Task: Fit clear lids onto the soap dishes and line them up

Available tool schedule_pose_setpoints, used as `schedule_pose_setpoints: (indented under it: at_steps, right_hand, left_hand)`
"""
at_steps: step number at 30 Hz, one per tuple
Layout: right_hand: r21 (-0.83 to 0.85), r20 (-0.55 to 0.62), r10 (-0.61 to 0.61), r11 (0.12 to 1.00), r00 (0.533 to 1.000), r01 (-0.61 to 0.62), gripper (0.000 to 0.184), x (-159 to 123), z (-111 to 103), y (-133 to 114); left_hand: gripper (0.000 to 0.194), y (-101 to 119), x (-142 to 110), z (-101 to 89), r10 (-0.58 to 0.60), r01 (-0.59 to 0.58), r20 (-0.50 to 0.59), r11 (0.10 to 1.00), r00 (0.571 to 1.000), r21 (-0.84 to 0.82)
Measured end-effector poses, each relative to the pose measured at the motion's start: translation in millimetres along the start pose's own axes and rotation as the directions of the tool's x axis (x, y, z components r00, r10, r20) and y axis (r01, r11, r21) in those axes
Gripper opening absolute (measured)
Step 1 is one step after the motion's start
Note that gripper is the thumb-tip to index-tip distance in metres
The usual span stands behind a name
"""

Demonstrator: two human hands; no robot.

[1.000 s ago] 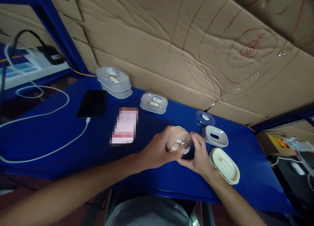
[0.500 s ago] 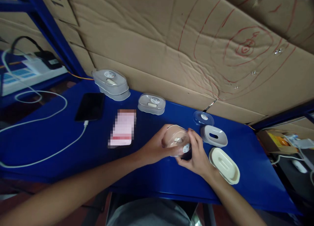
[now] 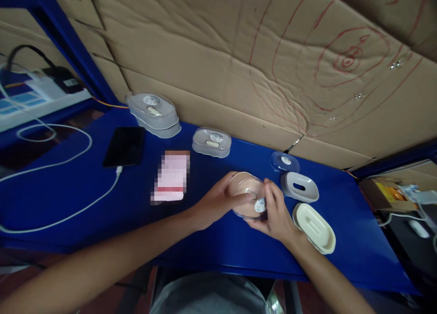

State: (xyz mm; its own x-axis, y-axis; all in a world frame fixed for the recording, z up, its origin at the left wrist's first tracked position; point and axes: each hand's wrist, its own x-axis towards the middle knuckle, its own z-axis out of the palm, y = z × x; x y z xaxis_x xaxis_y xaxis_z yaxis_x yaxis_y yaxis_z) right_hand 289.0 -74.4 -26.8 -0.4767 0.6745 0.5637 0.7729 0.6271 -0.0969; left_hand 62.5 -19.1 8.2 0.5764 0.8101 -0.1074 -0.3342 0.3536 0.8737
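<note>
A clear oval plastic lid (image 3: 246, 184) with a round white label is held between both hands above the table's front half. My left hand (image 3: 220, 199) grips its left side, fingers around the edge and thumb pressed on the top near the middle. My right hand (image 3: 276, 212) clasps its right edge, fingertips at the upper rim beside the label. To the right lie a grey oval piece with a slot (image 3: 300, 187) and a cream oval tray (image 3: 314, 227). Behind them rests another clear lid (image 3: 284, 161).
Along the back stand a covered grey box (image 3: 211, 142) and a stack of such boxes (image 3: 153, 113). A black phone (image 3: 124, 145) on a white cable and a phone with a blurred screen (image 3: 172, 175) lie left on the blue table (image 3: 205, 255). A cardboard wall (image 3: 191, 68) rises behind.
My left thumb has slid inward across the lid's top, off the label. The lid has tilted slightly, so its label shows more fully. Both hands keep hold of it.
</note>
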Motion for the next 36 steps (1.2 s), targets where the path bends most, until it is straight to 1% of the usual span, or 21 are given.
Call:
schedule_pose_setpoints:
  at_steps: [2, 4, 7, 9, 13, 15, 17, 19, 21, 22, 23, 25, 26, 27, 29, 30, 31, 32, 33, 34, 36]
  right_hand:
    - [-0.010, 0.013, -0.036, 0.999, 0.999, 0.036, 0.101, 4, 0, -1]
    - [0.002, 0.048, -0.047, 0.999, 0.998, 0.047, 0.092, 9, 1, -1]
    - [0.041, 0.122, -0.022, 0.999, 0.992, 0.017, 0.084, 17, 4, 0]
    - [0.043, 0.165, -0.007, 0.999, 0.986, 0.000, 0.086, 21, 7, 1]
    - [0.030, 0.226, 0.010, 0.999, 0.974, -0.017, 0.091, 26, 12, 1]
    - [0.046, 0.241, 0.015, 0.999, 0.970, -0.027, 0.091, 29, 12, 2]
    - [0.063, 0.260, 0.016, 0.997, 0.966, -0.033, 0.090, 33, 11, 7]
    - [0.069, 0.288, 0.038, 0.996, 0.957, -0.061, 0.087, 39, 8, 20]
    - [0.066, 0.320, 0.080, 0.992, 0.944, -0.107, 0.082, 47, 8, 40]
    - [0.054, 0.341, 0.104, 0.990, 0.934, -0.130, 0.079, 53, 10, 51]
    - [0.036, 0.366, 0.125, 0.988, 0.922, -0.148, 0.077, 59, 12, 62]
    - [-0.022, 0.413, 0.166, 0.985, 0.896, -0.173, 0.074, 74, 18, 80]
    - [-0.050, 0.430, 0.190, 0.981, 0.883, -0.187, 0.076, 83, 20, 87]
    - [-0.064, 0.439, 0.209, 0.978, 0.874, -0.201, 0.080, 91, 19, 92]
    - [-0.033, 0.432, 0.214, 0.975, 0.876, -0.222, 0.094, 104, 5, 97]
    - [0.011, 0.417, 0.205, 0.973, 0.886, -0.230, 0.098, 106, -10, 99]
    - [0.061, 0.395, 0.197, 0.969, 0.897, -0.239, 0.097, 104, -28, 99]
    - [0.110, 0.368, 0.196, 0.962, 0.909, -0.252, 0.090, 97, -49, 97]
    - [0.146, 0.344, 0.221, 0.948, 0.912, -0.285, 0.077, 84, -72, 95]
    - [0.144, 0.326, 0.283, 0.928, 0.902, -0.343, 0.066, 67, -93, 90]
    - [0.055, 0.328, 0.400, 0.896, 0.856, -0.440, 0.054, 18, -127, 79]
  left_hand:
    - [0.053, -4, 5, -4.9, -0.044, 0.040, -0.066, 0.997, 0.997, -0.061]
    - [0.049, -8, 11, -11.7, -0.117, 0.101, -0.114, 0.986, 0.987, -0.134]
    - [0.045, -11, 21, -22.9, -0.199, 0.160, -0.162, 0.961, 0.966, -0.223]
    - [0.044, -12, 26, -29.2, -0.202, 0.162, -0.136, 0.952, 0.970, -0.258]
    - [0.041, -15, 32, -36.0, -0.147, 0.140, -0.009, 0.955, 0.989, -0.263]
    - [0.041, -16, 32, -36.2, -0.124, 0.114, -0.033, 0.967, 0.992, -0.228]
    - [0.044, -15, 30, -34.6, -0.099, 0.082, -0.094, 0.981, 0.991, -0.175]
    - [0.047, -12, 27, -31.7, -0.077, 0.055, -0.181, 0.991, 0.981, -0.123]
    - [0.049, -8, 23, -28.6, -0.027, 0.031, -0.258, 0.999, 0.966, 0.010]
    - [0.050, -5, 21, -27.2, 0.044, -0.007, -0.285, 0.992, 0.957, 0.127]
    - [0.050, -3, 19, -26.0, 0.142, -0.064, -0.288, 0.962, 0.947, 0.265]
    - [0.048, -1, 16, -24.4, 0.329, -0.184, -0.209, 0.840, 0.921, 0.511]
    - [0.046, 0, 14, -24.0, 0.377, -0.225, -0.156, 0.785, 0.913, 0.577]
    - [0.044, -1, 13, -23.8, 0.386, -0.240, -0.115, 0.752, 0.916, 0.614]
    - [0.038, -3, 10, -24.0, 0.333, -0.211, -0.072, 0.736, 0.940, 0.644]
    - [0.035, -5, 9, -24.0, 0.309, -0.196, -0.061, 0.730, 0.949, 0.655]
    - [0.033, -6, 8, -23.8, 0.298, -0.190, -0.049, 0.719, 0.953, 0.669]
    - [0.031, -7, 6, -23.2, 0.293, -0.190, -0.035, 0.703, 0.956, 0.685]
    - [0.029, -7, 4, -22.0, 0.287, -0.192, -0.019, 0.688, 0.958, 0.700]
    - [0.028, -8, 2, -20.4, 0.276, -0.192, -0.003, 0.676, 0.961, 0.711]
    - [0.027, -7, -3, -16.1, 0.234, -0.180, 0.024, 0.672, 0.972, 0.719]
